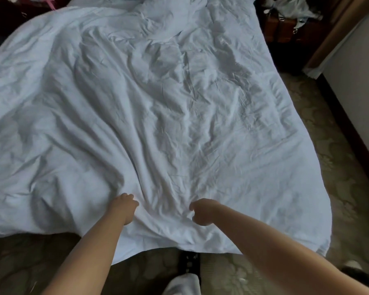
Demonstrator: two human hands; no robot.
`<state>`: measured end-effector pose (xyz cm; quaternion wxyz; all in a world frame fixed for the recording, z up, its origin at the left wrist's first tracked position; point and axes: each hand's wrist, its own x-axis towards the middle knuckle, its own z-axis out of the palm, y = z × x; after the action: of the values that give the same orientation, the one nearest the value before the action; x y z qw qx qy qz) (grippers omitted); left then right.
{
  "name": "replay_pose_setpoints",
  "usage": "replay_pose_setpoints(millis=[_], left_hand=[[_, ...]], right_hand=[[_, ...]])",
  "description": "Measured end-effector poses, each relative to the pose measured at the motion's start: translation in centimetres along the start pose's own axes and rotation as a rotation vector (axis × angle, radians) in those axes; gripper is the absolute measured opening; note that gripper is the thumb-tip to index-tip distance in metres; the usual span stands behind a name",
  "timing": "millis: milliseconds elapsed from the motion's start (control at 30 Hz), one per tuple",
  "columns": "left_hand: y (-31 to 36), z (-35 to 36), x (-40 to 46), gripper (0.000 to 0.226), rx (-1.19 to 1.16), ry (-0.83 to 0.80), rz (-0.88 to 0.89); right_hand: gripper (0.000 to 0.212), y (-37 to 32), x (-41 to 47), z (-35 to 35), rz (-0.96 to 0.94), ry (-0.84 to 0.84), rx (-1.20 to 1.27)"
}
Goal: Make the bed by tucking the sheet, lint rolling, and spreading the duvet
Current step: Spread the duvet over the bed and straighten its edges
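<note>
A wrinkled white duvet [158, 103] covers the whole bed and hangs over its near edge and right side. Near the foot edge, my left hand [126, 207] is closed on a bunch of the duvet fabric. My right hand [202, 211] grips the duvet too, a short way to the right of the left one. Creases fan out from both fists across the cloth. The sheet beneath is hidden, and no lint roller is in view.
Patterned carpet [339, 188] runs along the right side and foot of the bed. A dark wooden stand with clothes [285, 20] sits at the back right. A white wall with a dark skirting board [360, 81] is on the right. Pink items [41, 0] lie at the far left.
</note>
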<state>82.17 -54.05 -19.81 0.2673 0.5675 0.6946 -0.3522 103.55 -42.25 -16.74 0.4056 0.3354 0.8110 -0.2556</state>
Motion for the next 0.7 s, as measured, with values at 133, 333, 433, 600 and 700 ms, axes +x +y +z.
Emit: replay_pose_setpoints(millis=[133,333,433,600,700], left_hand=[[-1.2,1.1,-3.0,0.053,0.028,-0.014,-0.045],[-4.2,4.2,-4.8,0.056,-0.031,0.05,-0.076],[-5.9,5.4,-4.3,0.063,-0.031,0.061,-0.065],[-10.6,5.5,-1.9,0.085,0.072,0.1,-0.058],[-13.6,5.8,-0.5,0.098,0.146,0.065,-0.064]], right_hand=[[0.047,-1.7,-1.2,1.9,0.002,0.047,0.023],[0.054,-6.7,-1.1,3.9,-0.063,0.125,0.084],[0.057,-9.3,0.0,4.4,-0.098,0.134,0.091],[0.069,-14.5,3.7,2.4,-0.133,0.244,0.106],[0.081,-18.0,6.0,1.1,-0.143,0.35,0.134]])
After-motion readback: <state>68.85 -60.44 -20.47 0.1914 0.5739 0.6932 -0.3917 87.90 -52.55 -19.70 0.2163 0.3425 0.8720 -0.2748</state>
